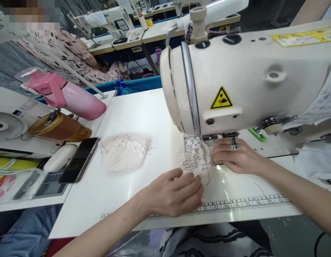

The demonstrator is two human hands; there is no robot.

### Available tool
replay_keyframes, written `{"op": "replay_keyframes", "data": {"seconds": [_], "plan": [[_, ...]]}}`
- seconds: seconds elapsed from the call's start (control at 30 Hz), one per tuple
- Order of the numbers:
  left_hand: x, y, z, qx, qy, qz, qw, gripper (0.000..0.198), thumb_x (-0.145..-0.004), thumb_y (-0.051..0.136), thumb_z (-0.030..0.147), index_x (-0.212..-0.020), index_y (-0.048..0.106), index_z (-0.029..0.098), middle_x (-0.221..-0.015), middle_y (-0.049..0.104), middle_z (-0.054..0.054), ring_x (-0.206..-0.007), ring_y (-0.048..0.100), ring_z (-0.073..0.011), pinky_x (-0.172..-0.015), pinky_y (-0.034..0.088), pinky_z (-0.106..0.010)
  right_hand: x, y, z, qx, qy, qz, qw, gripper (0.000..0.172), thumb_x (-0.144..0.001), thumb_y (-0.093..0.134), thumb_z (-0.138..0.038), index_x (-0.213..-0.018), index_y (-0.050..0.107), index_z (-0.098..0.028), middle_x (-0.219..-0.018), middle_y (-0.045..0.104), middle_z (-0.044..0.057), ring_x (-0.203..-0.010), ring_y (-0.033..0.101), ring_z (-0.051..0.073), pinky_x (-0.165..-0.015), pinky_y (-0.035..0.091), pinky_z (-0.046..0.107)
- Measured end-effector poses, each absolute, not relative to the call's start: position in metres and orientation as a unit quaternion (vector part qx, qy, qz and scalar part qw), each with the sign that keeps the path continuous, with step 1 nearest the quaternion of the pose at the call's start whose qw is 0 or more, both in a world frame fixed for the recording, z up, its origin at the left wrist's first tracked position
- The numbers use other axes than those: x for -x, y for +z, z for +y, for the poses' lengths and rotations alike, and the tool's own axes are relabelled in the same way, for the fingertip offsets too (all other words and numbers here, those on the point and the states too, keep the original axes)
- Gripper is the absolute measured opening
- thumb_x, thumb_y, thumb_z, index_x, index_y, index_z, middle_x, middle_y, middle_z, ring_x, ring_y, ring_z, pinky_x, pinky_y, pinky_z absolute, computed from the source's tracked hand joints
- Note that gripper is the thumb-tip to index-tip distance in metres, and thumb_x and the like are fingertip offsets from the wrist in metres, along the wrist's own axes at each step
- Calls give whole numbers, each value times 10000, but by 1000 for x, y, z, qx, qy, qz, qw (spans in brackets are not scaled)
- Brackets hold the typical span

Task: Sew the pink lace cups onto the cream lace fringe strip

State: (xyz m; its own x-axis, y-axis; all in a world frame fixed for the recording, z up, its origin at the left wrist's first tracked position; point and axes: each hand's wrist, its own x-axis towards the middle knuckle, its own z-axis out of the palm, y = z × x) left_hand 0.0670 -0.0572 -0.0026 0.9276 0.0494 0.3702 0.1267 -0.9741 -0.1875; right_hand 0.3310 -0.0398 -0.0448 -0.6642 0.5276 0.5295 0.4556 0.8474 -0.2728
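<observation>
A pale lace piece (193, 155) lies under the head of a white sewing machine (235, 82). My left hand (174, 191) is closed at the near edge of the lace, its curled fingers pinching that edge. Beside the needle area, my right hand (236, 157) rests at the lace's right edge with fingers bent and pressed together; its fingertips are partly hidden behind the machine parts, so what they grip cannot be made out. Another pale lace piece (125, 153) with loose dark threads lies flat on the white table to the left.
A printed ruler strip (227, 206) runs along the table's front edge. At left are a phone (79, 160), a pink bottle (71, 94) and an amber cup (60, 126). Green snips (257, 135) lie behind my right hand. A person in patterned clothing (74, 57) sits at the back left.
</observation>
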Motion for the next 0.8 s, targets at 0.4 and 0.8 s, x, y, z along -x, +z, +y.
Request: {"op": "replay_keyframes", "data": {"seconds": [0.4, 0.8], "plan": [[-55, -17, -97, 954, -166, -251, 12, 217, -935, 398, 74, -1078, 559, 102, -1045, 664, -122, -945, 644, -196, -679, 549, -271, -329, -37, -43, 269, 212, -905, 251, 108, -839, 524, -158, -832, 628, -187, -861, 649, 28, -928, 545, 176, -783, 401, 333], [-85, -2, -43, 950, -101, -267, -125, 243, -909, 538, 251, -1141, 538, 177, -885, 657, -37, -754, 615, -173, -655, 486, -292, -335, -33, -40, 286, 257, -867, 316, 61, -852, 622, -232, -816, 662, -203, -891, 683, 20, -843, 594, 164, -786, 451, 359]]}}
